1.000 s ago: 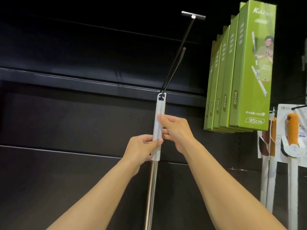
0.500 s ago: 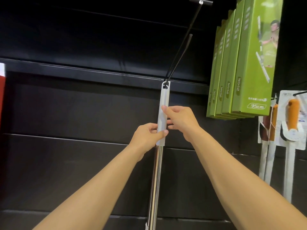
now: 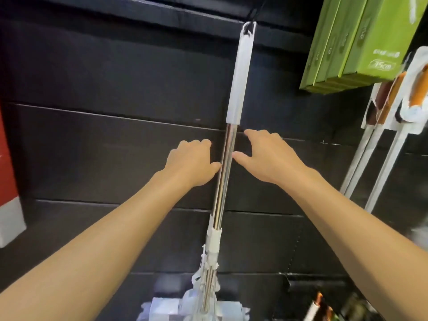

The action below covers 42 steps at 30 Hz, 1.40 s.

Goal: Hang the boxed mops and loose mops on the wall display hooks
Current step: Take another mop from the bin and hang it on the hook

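A loose mop with a white grip and a shiny metal pole hangs by its top loop from a black wall hook; its white head shows at the bottom edge. My left hand is just left of the pole with the thumb tip at the metal, fingers loosely curled. My right hand is just right of the pole, fingers spread, thumb tip near it. Neither hand grips the pole. Several green boxed mops hang at the upper right.
Loose mops with orange grips on white cards hang at the right, below the green boxes. A red and white box shows at the left edge. The black slatted wall panel fills the background. More goods lie at the bottom right.
Both hands have let go of the white grip and dropped to the metal pole, opening beside it. The view has tilted down, so the mop head now shows.
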Tool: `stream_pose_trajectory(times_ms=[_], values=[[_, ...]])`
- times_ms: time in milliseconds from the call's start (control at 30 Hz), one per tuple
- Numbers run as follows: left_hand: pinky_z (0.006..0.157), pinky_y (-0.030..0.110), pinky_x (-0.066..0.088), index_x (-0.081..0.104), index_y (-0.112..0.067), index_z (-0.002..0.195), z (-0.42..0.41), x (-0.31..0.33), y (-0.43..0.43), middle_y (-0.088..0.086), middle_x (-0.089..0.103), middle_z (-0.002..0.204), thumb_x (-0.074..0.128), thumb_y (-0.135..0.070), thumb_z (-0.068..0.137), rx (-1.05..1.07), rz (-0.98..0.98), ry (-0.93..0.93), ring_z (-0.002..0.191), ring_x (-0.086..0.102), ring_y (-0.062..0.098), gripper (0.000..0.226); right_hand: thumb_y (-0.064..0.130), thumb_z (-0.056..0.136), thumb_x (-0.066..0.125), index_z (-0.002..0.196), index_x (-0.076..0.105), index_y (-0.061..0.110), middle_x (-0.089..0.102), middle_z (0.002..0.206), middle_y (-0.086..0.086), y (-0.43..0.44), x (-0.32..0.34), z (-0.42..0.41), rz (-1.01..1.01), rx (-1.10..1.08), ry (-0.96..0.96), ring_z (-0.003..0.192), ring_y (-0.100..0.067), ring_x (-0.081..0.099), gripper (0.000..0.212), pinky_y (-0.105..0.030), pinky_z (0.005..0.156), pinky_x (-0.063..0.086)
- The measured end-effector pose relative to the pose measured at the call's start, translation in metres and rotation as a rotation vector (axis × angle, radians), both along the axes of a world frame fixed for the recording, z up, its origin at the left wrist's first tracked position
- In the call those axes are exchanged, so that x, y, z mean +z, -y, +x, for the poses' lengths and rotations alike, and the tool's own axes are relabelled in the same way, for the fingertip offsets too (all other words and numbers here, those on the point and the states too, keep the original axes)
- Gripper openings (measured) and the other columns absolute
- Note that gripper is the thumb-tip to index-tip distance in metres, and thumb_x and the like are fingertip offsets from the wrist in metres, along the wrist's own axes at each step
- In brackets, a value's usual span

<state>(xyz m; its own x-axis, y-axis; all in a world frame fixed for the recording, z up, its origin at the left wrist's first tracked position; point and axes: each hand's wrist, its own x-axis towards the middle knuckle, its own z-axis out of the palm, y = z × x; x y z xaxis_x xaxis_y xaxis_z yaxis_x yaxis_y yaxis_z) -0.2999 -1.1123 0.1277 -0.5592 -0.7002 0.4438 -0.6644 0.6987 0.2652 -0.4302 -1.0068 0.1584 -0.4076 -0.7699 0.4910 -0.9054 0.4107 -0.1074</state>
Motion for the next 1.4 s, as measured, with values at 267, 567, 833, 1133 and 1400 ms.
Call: stream_pose_trajectory(times_ms=[267,567,833,1133,1400], values=[[0.101,0.048,0.05,0.051,-0.019,0.142,0.023,-0.075,-0.045,0.005,0.061,0.138,0.056,-0.053,0.1,-0.088,-0.055,0.17,0.126,0.057,0.031,0.054,0.054,0.098,0.062,0.161,0.031,0.027,0.042,0.163,0.0,-0.069,-0.105,0.031,0.223,-0.141,0.215,0.145,-0.03,0.048,0.075,-0.044,0.111,0.048],[0.109,0.051,0.045,0.049,-0.021,0.139,0.005,-0.18,-0.125,0.004,0.055,0.143,0.051,-0.055,0.101,-0.216,-0.009,0.357,0.133,0.051,0.032,0.051,0.059,0.103,0.046,0.163,0.017,0.017,0.028,0.167,-0.009,-0.171,-0.197,0.032,0.452,-0.299,0.103,0.152,-0.035,0.029,0.079,-0.05,0.123,0.031],[0.122,0.054,0.029,0.038,-0.02,0.152,-0.03,-0.202,-0.246,0.004,0.039,0.161,0.045,-0.055,0.104,-0.307,-0.04,0.456,0.15,0.032,0.035,0.06,0.059,0.103,0.045,0.162,0.019,0.015,0.027,0.167,-0.011,-0.298,-0.231,0.006,0.459,-0.394,0.174,0.152,-0.036,0.028,0.078,-0.052,0.124,0.028],[0.117,0.054,0.034,0.04,-0.022,0.149,-0.09,-0.219,-0.426,0.001,0.046,0.154,0.045,-0.058,0.1,-0.487,-0.097,0.505,0.144,0.038,0.032,0.061,0.057,0.102,0.046,0.158,0.023,0.013,0.034,0.159,-0.014,-0.493,-0.252,-0.034,0.451,-0.552,0.235,0.144,-0.039,0.035,0.075,-0.052,0.116,0.037],[0.116,0.051,0.034,0.036,-0.022,0.154,-0.151,-0.228,-0.578,0.0,0.044,0.157,0.045,-0.061,0.099,-0.713,-0.185,0.538,0.144,0.039,0.03,0.068,0.057,0.101,0.05,0.16,0.021,0.014,0.026,0.166,-0.014,-0.656,-0.262,-0.056,0.402,-0.806,0.324,0.148,-0.039,0.03,0.079,-0.053,0.119,0.032]])
